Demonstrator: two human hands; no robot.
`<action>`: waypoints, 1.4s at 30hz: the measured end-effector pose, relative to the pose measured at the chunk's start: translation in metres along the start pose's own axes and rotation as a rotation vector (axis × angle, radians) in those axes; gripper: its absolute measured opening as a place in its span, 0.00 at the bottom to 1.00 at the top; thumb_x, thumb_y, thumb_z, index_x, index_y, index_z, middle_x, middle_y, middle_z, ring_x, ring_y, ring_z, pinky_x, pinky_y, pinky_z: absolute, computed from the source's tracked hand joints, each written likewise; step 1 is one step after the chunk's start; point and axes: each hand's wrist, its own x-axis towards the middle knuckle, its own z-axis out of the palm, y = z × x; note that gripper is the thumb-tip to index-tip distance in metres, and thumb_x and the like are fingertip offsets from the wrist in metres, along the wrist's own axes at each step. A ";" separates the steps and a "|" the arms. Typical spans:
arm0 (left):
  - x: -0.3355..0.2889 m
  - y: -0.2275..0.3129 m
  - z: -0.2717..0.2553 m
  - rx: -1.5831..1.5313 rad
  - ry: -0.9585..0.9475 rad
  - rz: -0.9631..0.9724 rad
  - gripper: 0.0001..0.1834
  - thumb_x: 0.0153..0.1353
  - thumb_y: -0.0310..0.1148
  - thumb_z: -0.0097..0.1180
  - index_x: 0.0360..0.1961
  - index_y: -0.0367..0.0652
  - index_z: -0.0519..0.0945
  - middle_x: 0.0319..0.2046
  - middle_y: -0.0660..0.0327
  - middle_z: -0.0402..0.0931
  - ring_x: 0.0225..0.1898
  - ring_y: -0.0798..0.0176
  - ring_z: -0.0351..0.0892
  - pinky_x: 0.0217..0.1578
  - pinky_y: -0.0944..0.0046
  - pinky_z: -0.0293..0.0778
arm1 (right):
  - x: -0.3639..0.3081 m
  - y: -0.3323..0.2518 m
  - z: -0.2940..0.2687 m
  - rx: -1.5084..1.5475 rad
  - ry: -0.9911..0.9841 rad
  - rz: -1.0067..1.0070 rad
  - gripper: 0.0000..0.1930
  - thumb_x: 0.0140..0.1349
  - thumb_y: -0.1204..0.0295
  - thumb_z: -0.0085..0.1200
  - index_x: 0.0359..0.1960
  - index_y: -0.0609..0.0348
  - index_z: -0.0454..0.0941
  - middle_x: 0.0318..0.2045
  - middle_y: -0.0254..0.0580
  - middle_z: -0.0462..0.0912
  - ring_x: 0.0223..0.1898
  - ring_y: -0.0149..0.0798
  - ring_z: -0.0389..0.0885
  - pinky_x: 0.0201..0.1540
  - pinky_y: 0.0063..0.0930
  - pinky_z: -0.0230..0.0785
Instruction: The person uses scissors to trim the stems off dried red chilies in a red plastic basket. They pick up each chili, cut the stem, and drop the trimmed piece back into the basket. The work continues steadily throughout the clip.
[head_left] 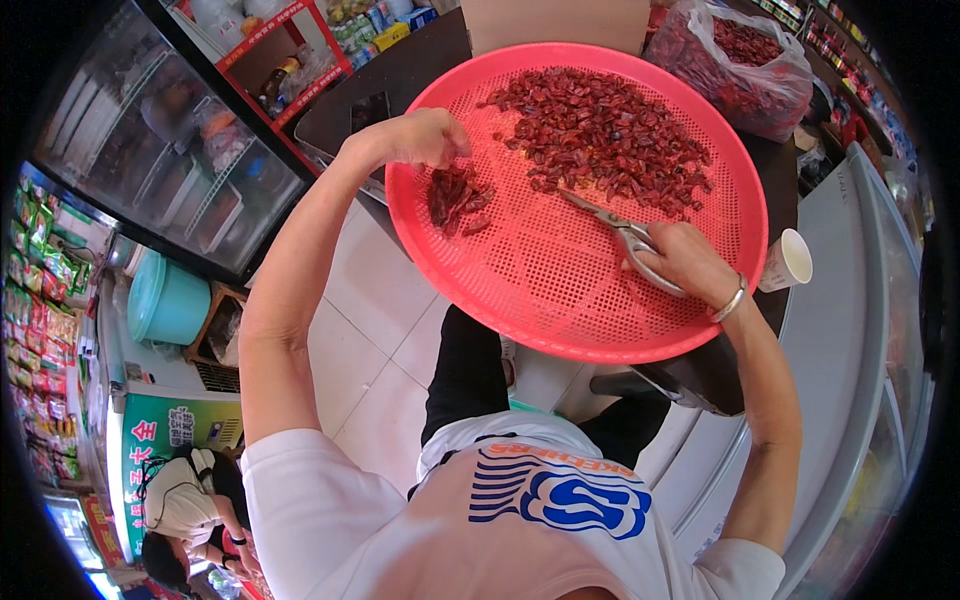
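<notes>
A large round red-pink plastic sieve tray (560, 300) lies in front of me on a dark table. Cut pieces of dried red chili (610, 135) are spread over its far and right part. At its left side sits a small heap of longer dried chilies (455, 198). Just above that heap is my left hand (428, 138), its fingers curled inward; anything inside them is hidden. My right hand (690, 258) grips metal scissors (600, 212) over the tray. Their blades point left and away, with the tips by the edge of the cut pieces.
Beyond the tray stand a cardboard box (550, 25) and a clear bag of dried chilies (735, 85). A paper cup (788, 262) is close to the tray's right rim. A glass-door fridge (170, 130) is at left, a chest freezer (840, 330) at right. Another person (190, 510) bends at lower left.
</notes>
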 end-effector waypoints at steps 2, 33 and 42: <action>0.003 -0.004 0.000 0.035 0.078 0.048 0.18 0.44 0.19 0.58 0.40 0.36 0.80 0.31 0.60 0.79 0.33 0.67 0.77 0.33 0.68 0.74 | -0.001 -0.001 -0.001 0.006 0.006 -0.013 0.19 0.56 0.58 0.53 0.27 0.67 0.76 0.24 0.59 0.77 0.29 0.58 0.77 0.33 0.47 0.66; 0.051 0.007 0.038 0.518 0.281 0.104 0.12 0.43 0.25 0.56 0.32 0.36 0.80 0.33 0.44 0.78 0.40 0.44 0.78 0.38 0.51 0.74 | -0.002 0.001 0.000 0.039 0.024 0.029 0.24 0.56 0.53 0.53 0.26 0.68 0.77 0.23 0.60 0.77 0.29 0.56 0.78 0.32 0.44 0.66; 0.051 0.025 0.022 -0.417 0.381 0.186 0.11 0.45 0.25 0.64 0.33 0.36 0.82 0.28 0.55 0.81 0.33 0.66 0.79 0.30 0.66 0.75 | -0.001 0.003 0.000 0.027 0.003 0.058 0.24 0.56 0.52 0.54 0.26 0.67 0.77 0.23 0.60 0.77 0.28 0.56 0.78 0.32 0.45 0.66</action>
